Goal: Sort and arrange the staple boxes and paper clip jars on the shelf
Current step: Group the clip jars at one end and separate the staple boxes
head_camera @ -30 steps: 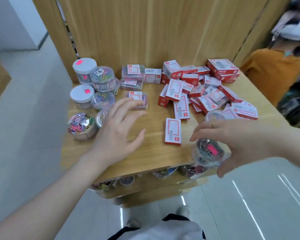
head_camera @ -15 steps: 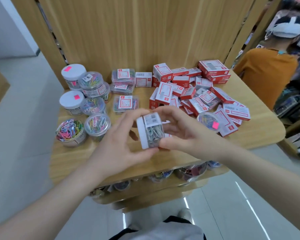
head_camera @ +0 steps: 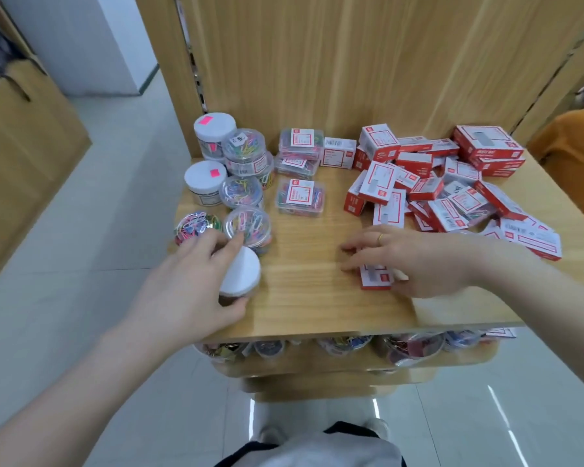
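Half a second on, the white-lidded jar (head_camera: 240, 273) once held between both hands stands near the shelf's (head_camera: 317, 298) front-left corner, the left hand (head_camera: 186, 281) curled around it, beside the other paper clip jars (head_camera: 246, 227). Fingers of the right hand (head_camera: 415, 257) bend over a staple box (head_camera: 376, 278) lying toward the front edge, the heaped staple boxes (head_camera: 435, 183) behind.

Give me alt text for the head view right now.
The left hand grips a white-lidded jar at the shelf's front left, beside other clip jars, while the right hand rests on a lone red staple box; more red boxes lie jumbled behind.
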`<act>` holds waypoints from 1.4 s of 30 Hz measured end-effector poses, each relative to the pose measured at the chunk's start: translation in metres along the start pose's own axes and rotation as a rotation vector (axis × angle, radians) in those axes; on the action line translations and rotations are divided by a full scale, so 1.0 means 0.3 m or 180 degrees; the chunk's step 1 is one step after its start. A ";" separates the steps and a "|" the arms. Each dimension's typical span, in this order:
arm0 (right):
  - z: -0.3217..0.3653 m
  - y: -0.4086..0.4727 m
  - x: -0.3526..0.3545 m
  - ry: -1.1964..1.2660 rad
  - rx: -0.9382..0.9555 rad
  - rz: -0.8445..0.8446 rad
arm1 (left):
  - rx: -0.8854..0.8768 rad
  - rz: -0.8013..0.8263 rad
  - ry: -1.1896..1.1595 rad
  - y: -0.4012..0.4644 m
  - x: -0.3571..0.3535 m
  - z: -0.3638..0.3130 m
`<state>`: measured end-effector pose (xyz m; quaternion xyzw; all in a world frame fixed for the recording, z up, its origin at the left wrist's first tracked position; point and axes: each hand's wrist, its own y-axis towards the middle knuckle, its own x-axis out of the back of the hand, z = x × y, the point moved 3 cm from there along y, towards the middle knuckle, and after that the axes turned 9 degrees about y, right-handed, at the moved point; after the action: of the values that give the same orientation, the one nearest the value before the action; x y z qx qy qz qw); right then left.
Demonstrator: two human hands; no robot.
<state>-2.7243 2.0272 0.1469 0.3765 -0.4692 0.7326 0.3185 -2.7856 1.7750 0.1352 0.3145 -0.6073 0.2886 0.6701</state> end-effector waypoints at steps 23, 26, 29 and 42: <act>-0.293 0.086 0.194 0.0085 0.0225 -0.1828 | -0.0071 0.0584 0.0047 0.257 0.015 -0.403; -0.319 0.063 0.207 0.0604 0.0229 -0.2332 | 0.0115 0.0527 0.0034 0.263 0.004 -0.412; -0.332 0.026 0.222 0.1865 0.0175 -0.2476 | 0.0231 0.0262 -0.0300 0.269 0.015 -0.399; -0.423 -0.064 0.203 0.3454 0.0149 -0.2020 | 0.0385 -0.0309 -0.1674 0.364 -0.023 -0.529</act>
<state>-2.7720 2.1587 0.1721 0.0789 -0.0899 0.6992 0.7048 -2.7700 1.9669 0.1257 0.4468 -0.7263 0.2002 0.4824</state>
